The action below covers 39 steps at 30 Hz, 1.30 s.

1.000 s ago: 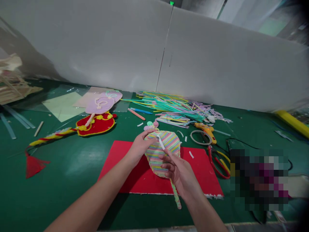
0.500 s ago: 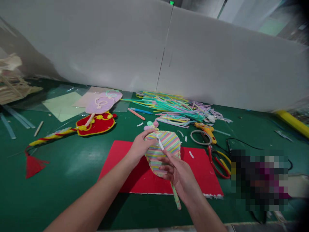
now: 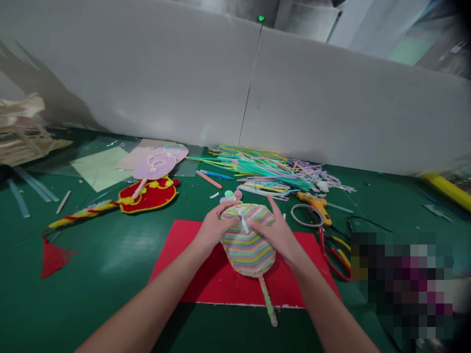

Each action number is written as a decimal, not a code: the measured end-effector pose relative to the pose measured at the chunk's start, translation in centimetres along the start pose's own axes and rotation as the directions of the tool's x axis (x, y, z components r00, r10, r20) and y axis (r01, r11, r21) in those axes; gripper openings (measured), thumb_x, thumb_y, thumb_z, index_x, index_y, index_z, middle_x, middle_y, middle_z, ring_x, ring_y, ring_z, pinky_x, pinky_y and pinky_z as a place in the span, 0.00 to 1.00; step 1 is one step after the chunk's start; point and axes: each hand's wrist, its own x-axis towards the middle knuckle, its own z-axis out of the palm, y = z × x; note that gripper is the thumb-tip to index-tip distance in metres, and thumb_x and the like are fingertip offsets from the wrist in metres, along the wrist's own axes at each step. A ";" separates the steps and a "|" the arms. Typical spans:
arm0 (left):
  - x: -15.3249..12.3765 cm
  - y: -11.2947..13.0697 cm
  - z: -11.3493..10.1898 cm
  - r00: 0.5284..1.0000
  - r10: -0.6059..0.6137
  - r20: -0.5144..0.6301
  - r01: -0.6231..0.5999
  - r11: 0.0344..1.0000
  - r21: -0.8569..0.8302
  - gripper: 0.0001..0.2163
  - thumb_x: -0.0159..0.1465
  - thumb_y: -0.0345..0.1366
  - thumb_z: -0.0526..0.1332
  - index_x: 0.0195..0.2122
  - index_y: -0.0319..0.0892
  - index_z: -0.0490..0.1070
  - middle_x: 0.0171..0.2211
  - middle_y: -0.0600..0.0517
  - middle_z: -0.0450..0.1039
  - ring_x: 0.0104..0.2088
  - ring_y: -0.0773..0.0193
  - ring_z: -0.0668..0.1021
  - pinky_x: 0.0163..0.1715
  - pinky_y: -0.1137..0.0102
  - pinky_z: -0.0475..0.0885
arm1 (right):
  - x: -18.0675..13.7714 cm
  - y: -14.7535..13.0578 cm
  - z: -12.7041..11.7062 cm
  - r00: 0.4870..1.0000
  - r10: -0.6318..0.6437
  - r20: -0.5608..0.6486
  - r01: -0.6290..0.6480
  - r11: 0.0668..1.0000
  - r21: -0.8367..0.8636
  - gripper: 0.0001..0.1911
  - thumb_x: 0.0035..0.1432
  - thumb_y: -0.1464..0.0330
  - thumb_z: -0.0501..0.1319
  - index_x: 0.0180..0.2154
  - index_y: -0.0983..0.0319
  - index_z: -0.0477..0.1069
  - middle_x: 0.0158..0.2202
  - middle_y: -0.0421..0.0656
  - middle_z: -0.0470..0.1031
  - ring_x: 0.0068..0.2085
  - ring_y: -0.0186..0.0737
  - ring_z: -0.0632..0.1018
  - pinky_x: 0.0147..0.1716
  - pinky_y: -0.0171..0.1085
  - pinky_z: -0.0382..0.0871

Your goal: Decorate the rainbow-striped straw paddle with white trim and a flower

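A round fan (image 3: pixel 248 252) of pastel striped pipe cleaners, with a twisted handle (image 3: pixel 268 301), is tilted above a red board (image 3: pixel 191 282). My left hand (image 3: pixel 211 230) grips its upper left edge, thumb on the striped face and fingers partly hidden behind. On the right edge, my right hand (image 3: pixel 283 238) holds the fan with its thumb on the face and the index finger pointing up. Between the two thumbs a short white strip (image 3: pixel 243 222) lies against the stripes. Just beyond the fan's top sit small pastel pompoms (image 3: pixel 228 194).
Behind lies a pile of pipe cleaners (image 3: pixel 257 164), with blue and orange pens (image 3: pixel 209 179) nearby. To the right are a yellow glue gun (image 3: pixel 312 202), a grey ring (image 3: pixel 307 215) and red-handled pliers (image 3: pixel 333 257). A red-yellow fan with tassel (image 3: pixel 147 196) lies left.
My right hand has moved from the white strip and the fan's lower face to its right edge. The strip now rests on the fan. My left hand stays on the upper left edge.
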 end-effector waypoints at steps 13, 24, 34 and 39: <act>0.5 -0.8 -0.2 0.997 -0.063 -0.046 0.060 0.996 -0.060 0.20 0.47 0.36 0.66 0.43 0.40 0.73 0.43 0.47 0.76 0.39 0.56 0.77 0.37 0.68 0.70 | 0.2 1.4 0.6 0.985 -0.163 0.056 0.165 0.985 -0.044 0.52 0.42 0.65 0.69 0.64 0.55 0.43 0.59 0.47 0.63 0.53 0.46 0.72 0.48 0.42 0.68; 0.7 -1.3 -0.7 0.998 -0.040 -0.039 0.037 0.997 -0.070 0.18 0.50 0.37 0.65 0.43 0.41 0.72 0.44 0.47 0.75 0.36 0.59 0.77 0.34 0.70 0.71 | 0.2 2.3 1.0 0.984 -0.168 0.062 0.169 0.985 -0.011 0.53 0.42 0.65 0.70 0.64 0.50 0.42 0.59 0.43 0.62 0.54 0.47 0.70 0.50 0.44 0.66; 0.3 -0.2 -0.1 0.995 -0.074 -0.066 0.042 0.918 -0.394 0.21 0.52 0.47 0.63 0.44 0.38 0.73 0.45 0.45 0.75 0.45 0.53 0.76 0.43 0.65 0.70 | 0.1 2.4 1.8 0.993 -0.102 0.057 0.080 0.948 0.307 0.58 0.42 0.63 0.70 0.64 0.47 0.31 0.52 0.40 0.71 0.46 0.45 0.76 0.43 0.44 0.73; 0.0 -0.4 0.3 0.996 -0.089 -0.003 0.080 0.912 -0.402 0.23 0.48 0.39 0.69 0.46 0.41 0.70 0.43 0.47 0.76 0.42 0.56 0.77 0.42 0.65 0.71 | 0.5 2.9 1.7 0.980 -0.193 -0.053 0.200 0.951 0.234 0.57 0.42 0.60 0.69 0.64 0.48 0.33 0.57 0.42 0.66 0.50 0.46 0.74 0.47 0.47 0.70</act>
